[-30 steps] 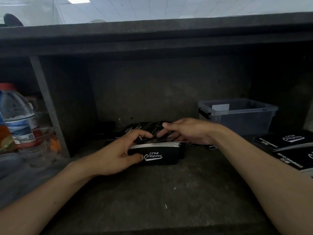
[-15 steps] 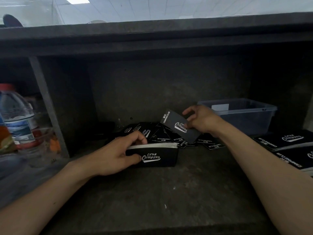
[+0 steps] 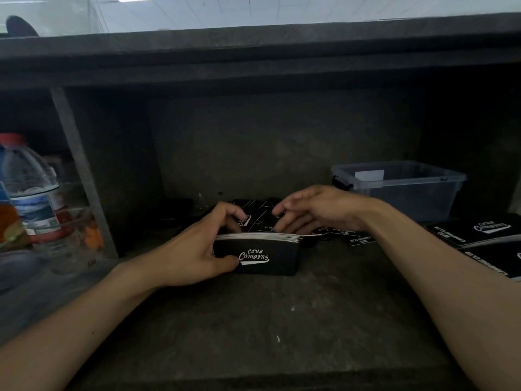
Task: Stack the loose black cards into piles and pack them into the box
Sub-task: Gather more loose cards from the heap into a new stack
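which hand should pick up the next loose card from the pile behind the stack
Right. The right hand hovers over the loose cards, apparently empty, while the left hand grips the stack upright.

I have the box (image 3: 267,258) at centre of the shelf (image 3: 253,320), with a pack of cards in it. My left hand (image 3: 197,249) grips its left end, thumb on the front face, fingers over the top. My right hand (image 3: 315,210) hovers just behind the box's right half, over the loose cards (image 3: 260,218) that lie flat behind it and spill to its right. Storage bin (image 3: 400,187) sits right-rear, well apart. Booklet stacks (image 3: 479,231) lie far right, in front of the bin. Upright post (image 3: 81,170) stands left; bottle (image 3: 28,187) beyond it, far left.
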{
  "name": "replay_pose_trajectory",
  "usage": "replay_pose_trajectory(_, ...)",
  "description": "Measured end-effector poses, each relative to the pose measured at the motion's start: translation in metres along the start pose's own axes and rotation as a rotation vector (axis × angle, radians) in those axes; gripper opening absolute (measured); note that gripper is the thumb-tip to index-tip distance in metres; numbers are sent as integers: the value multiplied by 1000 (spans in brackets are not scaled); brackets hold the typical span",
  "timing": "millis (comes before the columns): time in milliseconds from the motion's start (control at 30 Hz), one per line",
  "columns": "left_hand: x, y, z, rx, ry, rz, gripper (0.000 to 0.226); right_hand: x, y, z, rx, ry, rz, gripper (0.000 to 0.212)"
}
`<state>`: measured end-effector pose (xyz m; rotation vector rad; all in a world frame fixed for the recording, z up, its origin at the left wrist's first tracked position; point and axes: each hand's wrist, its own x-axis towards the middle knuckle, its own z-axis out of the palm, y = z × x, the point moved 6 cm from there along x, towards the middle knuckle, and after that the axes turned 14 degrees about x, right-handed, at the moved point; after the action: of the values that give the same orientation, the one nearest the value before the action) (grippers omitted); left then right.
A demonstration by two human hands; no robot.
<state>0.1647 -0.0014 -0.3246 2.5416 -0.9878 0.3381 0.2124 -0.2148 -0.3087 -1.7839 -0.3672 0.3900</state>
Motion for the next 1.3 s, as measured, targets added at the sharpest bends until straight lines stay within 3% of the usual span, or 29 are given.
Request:
replay_pose_trajectory(67, -1, 3, -1, 90, 0, 45, 42, 12, 3, -22, -91, 235, -105, 26)
replay_pose_trajectory(133, -1, 5, 1, 111, -14, 78, 29, 18, 4, -40, -449, 441, -192, 36)
replay_pose_trajectory(200, -1, 6, 1, 80, -19, 86, 25, 22, 13, -36, -765, 385, -137, 54)
replay_pose_trajectory(300, -1, 6, 3, 32, -33, 91, 22, 26, 30, -23, -888, 207, -4, 57)
replay_pose_trajectory(467, -1, 4, 4, -10, -60, 48, 27, 25, 22, -27, -905, 259, -33, 47)
replay_pose_trajectory(633, -2, 4, 4, -17, -65, 23, 21, 19, 10, -25, -515, 215, -145, 44)
replay_pose_trajectory(767, -1, 5, 4, -29, -74, 23, 20, 22, 16, -19, -681, 114, -87, 59)
replay_pose_trajectory(867, -1, 5, 5, -32, -73, 23, 20, 28, 23, -15, -791, 93, -47, 52)
replay_pose_trajectory(1033, 0, 3, 5, 5, -55, 62, 25, 28, 11, -17, -919, 170, -213, 30)
replay_pose_trajectory(1167, 1, -2, 4, 34, -22, 63, 33, 5, -27, -17, -876, 366, -504, 19)
replay_pose_trajectory(1233, 0, -2, 1, 53, -25, 50, 37, -6, -36, -7, -637, 222, -491, 15)
replay_pose_trajectory(1300, -1, 2, -1, 44, -18, 48, 41, -11, -28, 17, -422, -14, -318, 17)
